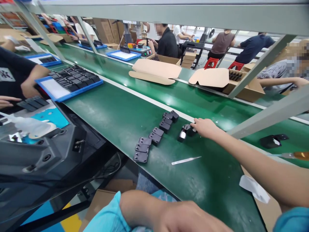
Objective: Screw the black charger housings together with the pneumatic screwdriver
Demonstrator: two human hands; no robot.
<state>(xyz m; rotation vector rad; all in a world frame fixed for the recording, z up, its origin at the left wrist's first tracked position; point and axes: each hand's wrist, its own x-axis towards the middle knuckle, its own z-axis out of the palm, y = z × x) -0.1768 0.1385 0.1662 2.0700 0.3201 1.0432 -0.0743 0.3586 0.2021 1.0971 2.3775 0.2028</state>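
Observation:
My right hand (204, 126) reaches across the green belt, its fingers closed at the edge of a small black adapter case (191, 130). Touching or just beside that piece is an open black case (182, 135) with something white inside. To the left, several black adapter cases (156, 135) with small pins on their faces form a slanting row. A pair of metal tweezers (186, 160) lies on the belt nearer to me. My left hand (190, 217) is low at the bottom edge, back upward; its fingers are out of frame.
A blue tray (70, 96) of black cases sits at the left by a co-worker's arm. Another open black case (274, 141) and an orange-handled screwdriver (299, 155) lie right. Slanted metal posts (263, 67) and a grey machine (45, 161) flank the belt. Cardboard boxes (251, 87) stand behind.

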